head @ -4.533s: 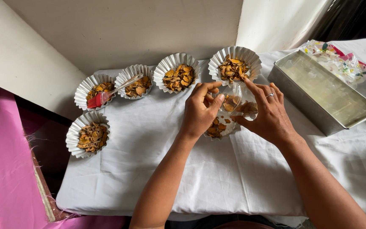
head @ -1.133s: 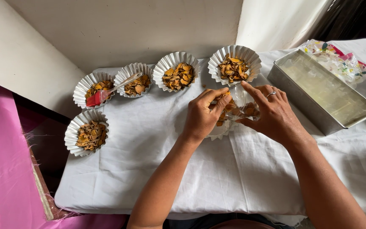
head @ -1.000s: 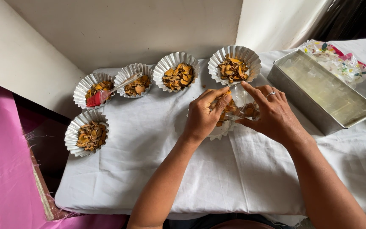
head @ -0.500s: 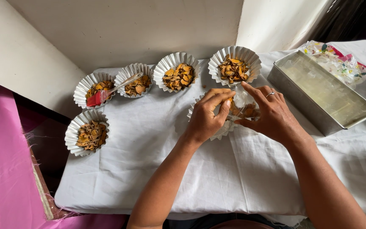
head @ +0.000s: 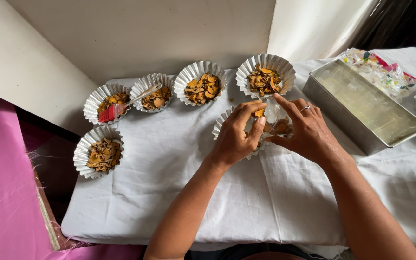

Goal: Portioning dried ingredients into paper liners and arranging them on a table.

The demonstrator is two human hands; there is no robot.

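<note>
My left hand (head: pixel 237 133) and my right hand (head: pixel 302 129) meet over a fluted silver foil cup (head: pixel 221 126) near the middle of the white cloth. Between the fingers is a clear plastic bag (head: pixel 276 121) with brown and orange dried chips inside. My left thumb and fingers pinch the bag's edge near a chip; my right hand, a ring on one finger, holds its other side. The cup is mostly hidden under both hands.
Several other foil cups of chips stand in an arc: far (head: pixel 266 76), (head: pixel 201 84), (head: pixel 153 92), (head: pixel 107 101) with a red silicone brush (head: pixel 117 108), and near left (head: pixel 98 151). A rectangular metal pan (head: pixel 368 107) sits right, with a printed packet (head: pixel 376 66) behind it. Pink cloth (head: pixel 1 183) lies left.
Over the last seconds both hands stayed at the same foil cup, fingers shifting slightly on the clear bag. The other cups and the pan have not moved.
</note>
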